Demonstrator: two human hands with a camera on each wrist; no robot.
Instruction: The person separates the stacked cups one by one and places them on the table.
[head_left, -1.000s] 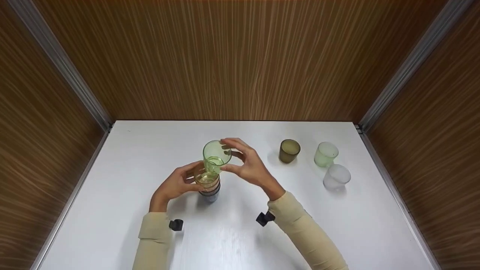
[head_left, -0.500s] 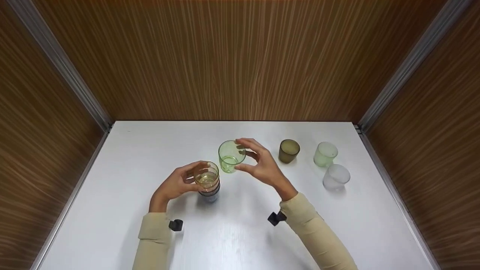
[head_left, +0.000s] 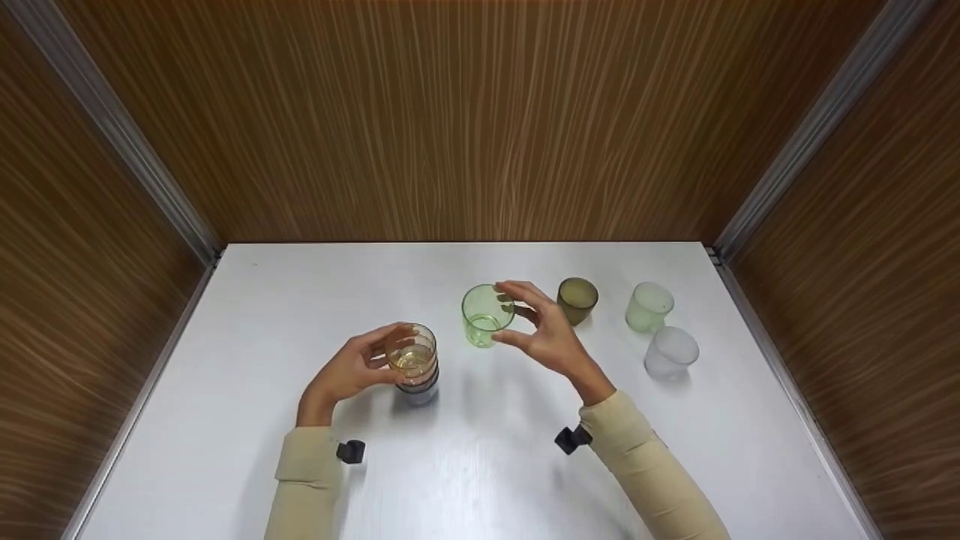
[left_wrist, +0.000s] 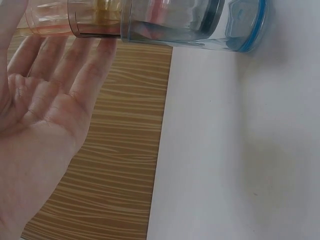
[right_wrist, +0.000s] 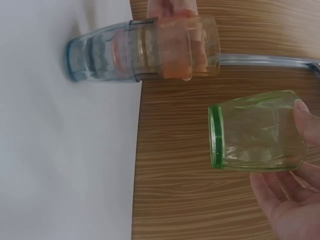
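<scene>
My left hand (head_left: pixel 352 369) grips the upper part of a stack of nested glasses (head_left: pixel 420 375) that stands on the white table. Amber shows at the top of that stack, with orange, grey and blue glasses (right_wrist: pixel 92 52) below in the right wrist view. To the right of it, my right hand (head_left: pixel 551 330) holds a clear green glass (head_left: pixel 484 319) by its rim, thumb on the near side and fingers on the far side. The green glass (right_wrist: pixel 257 132) is raised off the table, its mouth tilted up.
Toward the right of the white table (head_left: pixel 315 285) stand a brown glass (head_left: pixel 577 304), a frosted pale green glass (head_left: pixel 649 309) and a frosted clear glass (head_left: pixel 671 352). Wood-grain panels (head_left: pixel 480 120) wall in the back and both sides.
My right hand has lifted the green glass away from the top of the stack and carried it to the right. The left hand stays on the stack.
</scene>
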